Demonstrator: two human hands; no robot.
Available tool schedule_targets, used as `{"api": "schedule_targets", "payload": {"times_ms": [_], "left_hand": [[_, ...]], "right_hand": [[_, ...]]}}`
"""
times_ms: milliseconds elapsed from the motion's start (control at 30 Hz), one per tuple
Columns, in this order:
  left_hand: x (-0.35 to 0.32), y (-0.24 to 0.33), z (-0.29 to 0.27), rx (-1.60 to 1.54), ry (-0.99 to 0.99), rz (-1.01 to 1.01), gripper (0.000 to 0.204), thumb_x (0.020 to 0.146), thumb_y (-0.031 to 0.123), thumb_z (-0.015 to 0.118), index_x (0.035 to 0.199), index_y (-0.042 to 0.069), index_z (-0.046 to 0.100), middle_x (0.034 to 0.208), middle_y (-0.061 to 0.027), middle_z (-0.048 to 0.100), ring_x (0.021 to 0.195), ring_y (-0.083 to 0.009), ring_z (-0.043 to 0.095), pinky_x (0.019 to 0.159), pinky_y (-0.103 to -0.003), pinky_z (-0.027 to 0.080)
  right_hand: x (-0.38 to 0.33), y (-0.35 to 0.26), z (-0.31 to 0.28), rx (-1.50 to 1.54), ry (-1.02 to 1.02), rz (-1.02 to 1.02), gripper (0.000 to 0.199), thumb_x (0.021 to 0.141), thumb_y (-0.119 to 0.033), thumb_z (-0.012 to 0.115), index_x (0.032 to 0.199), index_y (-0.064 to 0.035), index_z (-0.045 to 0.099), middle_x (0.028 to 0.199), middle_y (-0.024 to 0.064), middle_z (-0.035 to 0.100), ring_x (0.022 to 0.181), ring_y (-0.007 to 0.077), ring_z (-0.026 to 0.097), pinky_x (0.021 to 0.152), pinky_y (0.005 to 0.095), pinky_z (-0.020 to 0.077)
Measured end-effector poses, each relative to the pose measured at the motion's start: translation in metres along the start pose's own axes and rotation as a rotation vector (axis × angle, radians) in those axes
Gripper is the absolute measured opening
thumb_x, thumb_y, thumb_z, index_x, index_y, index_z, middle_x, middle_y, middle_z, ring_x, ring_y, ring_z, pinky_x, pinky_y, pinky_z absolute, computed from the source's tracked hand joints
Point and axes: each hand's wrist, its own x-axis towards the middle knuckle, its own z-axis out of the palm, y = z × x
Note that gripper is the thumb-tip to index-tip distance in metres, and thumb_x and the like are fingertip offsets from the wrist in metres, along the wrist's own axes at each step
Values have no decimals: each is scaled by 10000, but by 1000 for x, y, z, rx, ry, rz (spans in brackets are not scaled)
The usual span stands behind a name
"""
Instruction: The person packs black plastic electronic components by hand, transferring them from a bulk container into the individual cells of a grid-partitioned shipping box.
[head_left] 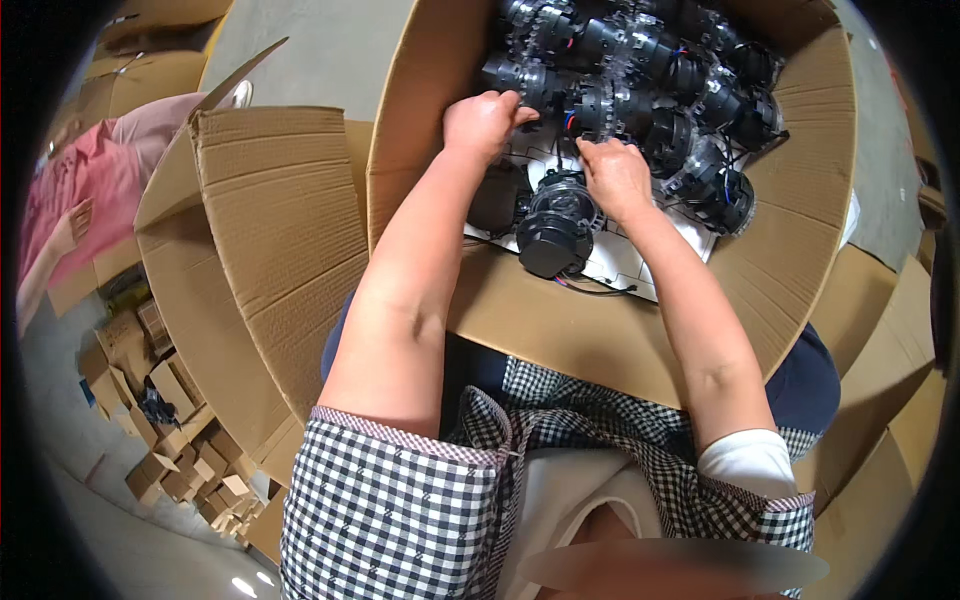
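A large open cardboard box (pixel 560 325) holds many black round lamp modules with clear toothed rims and thin wires. My left hand (pixel 480 127) reaches in at the left side, its fingers curled against a black module (pixel 517 78) in the row. My right hand (pixel 617 175) is further right, fingertips bent together by the lower edge of another module (pixel 608 108); what they grip is hidden. Between and below my hands, a separate module (pixel 555 232) lies on a white sheet (pixel 612 262) with drawn lines. A dark cable (pixel 600 290) trails from it.
Tall box flaps (pixel 275 200) stand at the left. Beyond them is a person in a pink top (pixel 95 190). Small cartons (pixel 190 470) are piled on the floor at lower left. More cardboard (pixel 850 430) stands at the right. Further modules (pixel 735 205) fill the box's right side.
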Motion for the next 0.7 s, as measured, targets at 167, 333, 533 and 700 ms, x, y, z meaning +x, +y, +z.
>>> {"api": "schedule_targets", "payload": {"times_ms": [167,333,533,700], "left_hand": [[-7,7,-8,44,-47,-50,455,864,520,615,750,79,617,752,-149,654,749,-359,646,610,-484,496],[-13,21,-11,81,-79,-227,509,901,569,534,802,84,650,821,-145,689,806,-340,670,655,-478,522],[-18,46,-23,114,-190,-343,408,923,455,540,813,83,666,860,-129,700,839,-318,682,693,-458,541],[-19,84,-23,179,247,67,235,834,339,668,806,108,631,850,-64,654,826,-257,639,697,-447,488]], "right_hand": [[-28,8,-22,130,-204,-38,197,885,-263,575,926,-91,662,958,136,686,914,332,654,792,457,532],[-55,58,-53,171,-688,454,408,920,-420,531,1253,-206,632,1163,143,669,1050,303,649,897,449,503],[-70,86,-41,-286,-289,452,352,880,-428,583,803,-143,776,862,83,731,970,243,638,1004,397,383],[-90,116,-38,-310,-98,278,343,852,-398,611,749,-114,773,787,82,719,1027,210,575,1061,408,287]]}}
